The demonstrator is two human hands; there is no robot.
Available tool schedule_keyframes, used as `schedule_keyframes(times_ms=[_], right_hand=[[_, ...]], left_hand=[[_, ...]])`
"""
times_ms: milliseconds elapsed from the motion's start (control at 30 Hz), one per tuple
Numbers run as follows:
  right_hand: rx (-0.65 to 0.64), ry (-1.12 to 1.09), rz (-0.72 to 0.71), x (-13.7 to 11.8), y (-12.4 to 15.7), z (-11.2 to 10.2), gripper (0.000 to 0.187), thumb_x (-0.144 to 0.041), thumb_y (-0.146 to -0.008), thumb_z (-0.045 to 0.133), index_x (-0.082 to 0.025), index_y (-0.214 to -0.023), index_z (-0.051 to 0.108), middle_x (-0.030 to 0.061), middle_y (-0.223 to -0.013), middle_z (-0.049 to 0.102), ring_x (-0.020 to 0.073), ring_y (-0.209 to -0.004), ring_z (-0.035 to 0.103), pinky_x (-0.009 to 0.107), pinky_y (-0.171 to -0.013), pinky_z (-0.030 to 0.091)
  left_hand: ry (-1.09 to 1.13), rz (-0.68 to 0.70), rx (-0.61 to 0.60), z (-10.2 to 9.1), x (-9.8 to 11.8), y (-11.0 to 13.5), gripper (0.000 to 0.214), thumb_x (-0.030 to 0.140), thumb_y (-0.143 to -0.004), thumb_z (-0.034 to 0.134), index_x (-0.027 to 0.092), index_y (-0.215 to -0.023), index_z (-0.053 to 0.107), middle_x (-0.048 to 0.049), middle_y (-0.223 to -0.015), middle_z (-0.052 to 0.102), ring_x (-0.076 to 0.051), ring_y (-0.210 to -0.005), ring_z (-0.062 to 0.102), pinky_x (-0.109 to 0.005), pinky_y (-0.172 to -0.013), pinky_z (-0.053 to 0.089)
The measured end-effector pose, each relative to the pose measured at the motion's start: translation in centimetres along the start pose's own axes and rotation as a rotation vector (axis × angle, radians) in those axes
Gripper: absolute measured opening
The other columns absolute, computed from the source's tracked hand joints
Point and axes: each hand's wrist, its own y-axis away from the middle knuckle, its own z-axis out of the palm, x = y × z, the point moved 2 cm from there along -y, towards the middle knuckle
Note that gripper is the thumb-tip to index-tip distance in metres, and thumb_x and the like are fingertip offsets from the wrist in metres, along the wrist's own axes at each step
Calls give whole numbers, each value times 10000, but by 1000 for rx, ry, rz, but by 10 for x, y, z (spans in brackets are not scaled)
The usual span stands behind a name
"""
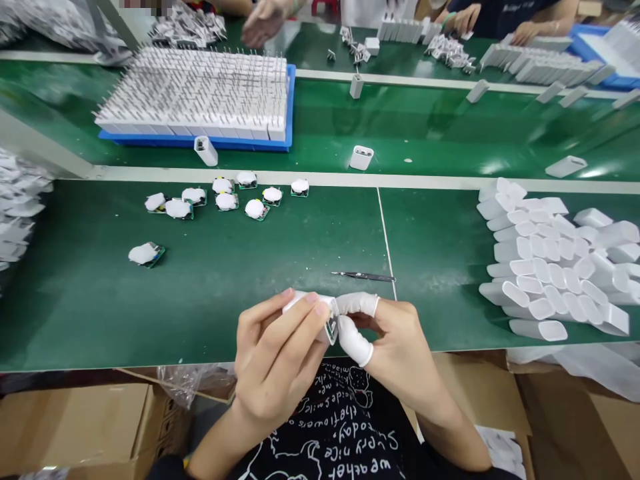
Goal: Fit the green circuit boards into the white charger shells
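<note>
We looked to be mid-fit: working a green board [329,331] into a white casing [299,297]. Our left hand [280,353] gripped the casing, fingers wrapped over its top and side. Our right hand [400,337] had its thumb and forefinger, both in white finger cots [356,343], right at the open end; couldn't tell whether they pinched a part or just pushed. Our read: next move called for a steady left grip and straight, light pressure from the right, nothing snagged at the rim.

Casing position: between both hands, over the near edge of the bench [250,260], tilted, mouth toward the right hand. Tweezers [367,275] lay just beyond the hands, untouched. Loose boards [179,209] sat farther off, to the left.
</note>
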Motion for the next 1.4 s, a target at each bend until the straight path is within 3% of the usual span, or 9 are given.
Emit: schedule_keyframes(times_ms=[333, 533, 733, 900, 1000, 1067, 1200, 1300, 1400], right_hand=[[32, 132, -114, -11, 1, -11, 133, -106, -853, 578, -151, -894, 696, 7, -824, 754, 101, -705, 706, 182, -646, 546], [25, 167, -158, -14, -6, -13, 147, -101, -816, 595, -177, -708, 659, -41, -641, 698, 71, -522, 622, 172, -525, 497], [-226, -143, -15, -11, -17, -26, 100, -168, -852, 595, -162, -821, 690, 0, -750, 735, 99, -609, 672, 187, -557, 547], [-407, 261, -54, -13, -35, -38, 160, -90, -820, 583, -158, -719, 687, -30, -609, 662, 83, -512, 568, 191, -479, 441], [-501, 229, -95, -11, -42, -41, 164, -120, -861, 583, -162, -774, 715, -30, -640, 682, 91, -556, 594, 198, -517, 457], [-467, 95, -100, -10, -39, -40, 168, -131, -894, 565, -178, -878, 726, -24, -733, 725, 94, -618, 643, 193, -568, 504], [-237, -82, -112, -6, -21, -33, 223, -102, -878, 560, -192, -1041, 683, 13, -971, 755, 117, -793, 722, 210, -690, 594], [-91, -9, -258, -4, -9, -26, 325, -64, -861, 547, -203, -1144, 629, 43, -1120, 730, 147, -970, 715, 267, -834, 601], [59, 65, -405, -1, -5, -25, 334, 6, -813, 498, -217, -1017, 640, 46, -1011, 742, 170, -965, 710, 309, -806, 596]], left_hand=[[125, 30, -41, -8, 3, 0, 549, -40, -692, 760, 59, -1212, 611, -91, -1057, 699, -259, -1087, 635, -392, -910, 562], [126, 84, -80, -14, 0, -2, 630, -1, -691, 772, 92, -1282, 576, -78, -1020, 700, -276, -1068, 632, -389, -857, 585], [250, 35, -55, -5, -4, 0, 584, -27, -677, 758, 98, -1227, 605, -79, -1012, 685, -280, -1054, 642, -406, -837, 597], [206, 107, -134, 5, -5, 0, 496, -11, -726, 725, 75, -1201, 610, -102, -1033, 684, -268, -1047, 643, -379, -804, 611], [287, 15, -115, 7, -9, -1, 548, 11, -747, 723, 154, -1257, 584, -67, -1027, 676, -236, -1034, 655, -381, -846, 607], [364, -78, -93, 7, -13, -1, 604, 12, -737, 734, 190, -1289, 565, -57, -1055, 666, -226, -1051, 656, -391, -888, 596], [406, -150, -59, 5, -14, 4, 633, 22, -727, 744, 214, -1303, 564, -57, -1106, 667, -231, -1076, 646, -408, -917, 582], [446, -197, -56, 3, -14, 5, 621, 42, -738, 740, 206, -1309, 562, -74, -1152, 664, -231, -1086, 640, -404, -916, 581], [511, -228, -108, 3, -13, 4, 582, 82, -747, 750, 200, -1289, 575, -91, -1151, 670, -233, -1077, 648, -391, -873, 599]])
